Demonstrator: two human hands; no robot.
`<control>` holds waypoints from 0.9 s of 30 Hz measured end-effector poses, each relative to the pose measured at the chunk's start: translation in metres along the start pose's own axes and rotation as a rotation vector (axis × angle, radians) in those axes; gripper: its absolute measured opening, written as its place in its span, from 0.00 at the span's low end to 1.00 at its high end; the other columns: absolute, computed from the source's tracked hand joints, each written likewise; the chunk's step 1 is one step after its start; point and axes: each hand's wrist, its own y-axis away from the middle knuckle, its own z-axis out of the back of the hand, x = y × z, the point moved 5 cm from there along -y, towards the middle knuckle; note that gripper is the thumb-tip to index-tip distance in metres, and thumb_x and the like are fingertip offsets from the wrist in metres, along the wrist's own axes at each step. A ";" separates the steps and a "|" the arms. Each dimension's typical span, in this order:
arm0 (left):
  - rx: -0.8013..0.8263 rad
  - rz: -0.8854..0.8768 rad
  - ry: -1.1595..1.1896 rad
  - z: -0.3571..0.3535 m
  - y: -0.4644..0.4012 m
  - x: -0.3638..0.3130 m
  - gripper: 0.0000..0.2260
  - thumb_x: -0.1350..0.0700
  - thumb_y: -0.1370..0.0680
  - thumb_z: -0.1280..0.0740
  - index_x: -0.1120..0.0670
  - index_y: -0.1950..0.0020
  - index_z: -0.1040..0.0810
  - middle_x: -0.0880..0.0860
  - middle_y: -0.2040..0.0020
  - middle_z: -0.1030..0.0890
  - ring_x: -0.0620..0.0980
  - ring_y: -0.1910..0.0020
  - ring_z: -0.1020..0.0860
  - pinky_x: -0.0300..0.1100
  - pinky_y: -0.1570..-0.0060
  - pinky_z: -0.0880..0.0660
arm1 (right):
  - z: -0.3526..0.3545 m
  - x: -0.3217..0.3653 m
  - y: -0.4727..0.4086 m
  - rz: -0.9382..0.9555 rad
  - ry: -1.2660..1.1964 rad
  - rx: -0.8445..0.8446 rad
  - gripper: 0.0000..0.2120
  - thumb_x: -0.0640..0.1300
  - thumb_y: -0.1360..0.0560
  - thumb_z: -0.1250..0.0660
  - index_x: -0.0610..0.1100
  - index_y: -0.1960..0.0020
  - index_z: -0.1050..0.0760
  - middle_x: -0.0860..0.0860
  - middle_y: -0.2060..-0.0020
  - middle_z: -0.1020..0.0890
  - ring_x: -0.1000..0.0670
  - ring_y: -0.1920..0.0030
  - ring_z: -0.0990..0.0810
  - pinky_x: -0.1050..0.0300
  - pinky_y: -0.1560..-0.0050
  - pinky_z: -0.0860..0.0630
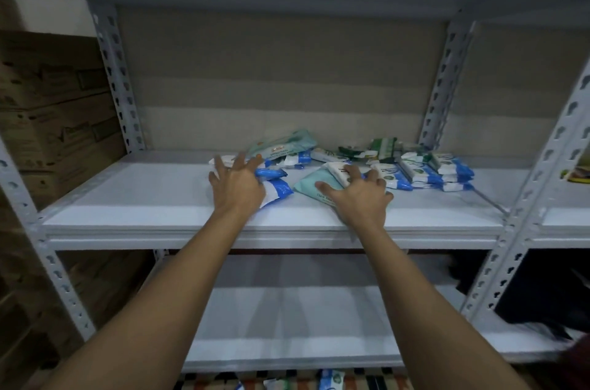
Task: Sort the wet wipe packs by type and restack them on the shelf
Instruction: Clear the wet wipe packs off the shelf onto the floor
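From the head view I judge the sorting barely begun; most packs lie loose and mixed across the middle shelf (pixel 159 198), from about 11 o'clock to 2 o'clock of my hands; only the blue-and-white stack (pixel 440 171) at 2 o'clock looks ordered, though whether it counts as finished I cannot say. What is left, as I read it: separating the teal, green and blue-white types and stacking each.

My left hand (pixel 238 183) is spread wide, fingers straight, pressing down on a blue-and-white pack (pixel 276 191) and reaching toward others at 12 o'clock; it grips nothing that I can see. My right hand (pixel 359 195) has its fingers curled over the near edge of a white pack (pixel 340 172) that lies on a large teal pack (pixel 308 187); it seems to be taking hold, the thumb resting on the teal one.

Counts, as far as blur allows: two teal packs, the second (pixel 282 144) at 12 o'clock; roughly three green packs (pixel 383 145) at 1 o'clock; the blue-and-white ones number perhaps nine or ten, but overlap makes an exact count impossible. More packs (pixel 330 380) show at 6 o'clock, on a lower level.
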 end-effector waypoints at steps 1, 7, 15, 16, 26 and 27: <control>0.044 0.071 -0.039 0.002 -0.001 -0.005 0.25 0.46 0.20 0.37 0.40 0.22 0.37 0.49 0.18 0.44 0.69 0.22 0.49 0.67 0.28 0.42 | 0.000 0.000 -0.001 0.007 0.015 0.030 0.41 0.78 0.31 0.41 0.55 0.26 0.35 0.41 0.28 0.32 0.36 0.30 0.34 0.36 0.34 0.35; 0.250 0.206 -0.169 -0.011 -0.005 -0.019 0.46 0.22 0.30 0.41 0.39 0.19 0.53 0.52 0.17 0.55 0.64 0.25 0.35 0.62 0.40 0.25 | 0.011 -0.006 -0.008 0.149 0.135 0.249 0.46 0.78 0.33 0.38 0.58 0.22 0.43 0.41 0.23 0.40 0.33 0.25 0.40 0.28 0.27 0.44; 0.260 0.054 -0.107 -0.004 0.009 -0.010 0.48 0.28 0.32 0.29 0.38 0.19 0.48 0.52 0.17 0.55 0.64 0.25 0.35 0.57 0.33 0.30 | 0.029 -0.018 0.006 0.160 0.084 0.363 0.48 0.70 0.36 0.27 0.59 0.22 0.44 0.40 0.28 0.38 0.33 0.33 0.28 0.37 0.32 0.31; 0.242 0.029 -0.079 -0.002 0.011 -0.010 0.45 0.33 0.29 0.27 0.40 0.19 0.45 0.54 0.17 0.53 0.63 0.25 0.34 0.56 0.32 0.31 | 0.030 -0.018 0.010 0.158 0.070 0.359 0.47 0.69 0.35 0.26 0.59 0.23 0.43 0.40 0.28 0.37 0.34 0.34 0.28 0.38 0.32 0.31; -0.142 -0.071 0.250 0.022 0.114 0.003 0.28 0.47 0.26 0.25 0.39 0.27 0.27 0.48 0.20 0.38 0.61 0.28 0.31 0.48 0.32 0.35 | 0.050 -0.030 0.115 0.157 -0.156 0.072 0.44 0.71 0.37 0.30 0.58 0.25 0.37 0.43 0.40 0.29 0.39 0.40 0.28 0.42 0.37 0.31; -0.202 -0.093 0.295 0.024 0.130 0.004 0.27 0.47 0.27 0.25 0.39 0.28 0.26 0.47 0.20 0.37 0.60 0.29 0.30 0.45 0.34 0.36 | 0.049 -0.034 0.129 0.149 -0.253 0.051 0.43 0.69 0.37 0.30 0.59 0.25 0.36 0.46 0.42 0.29 0.41 0.41 0.27 0.43 0.36 0.30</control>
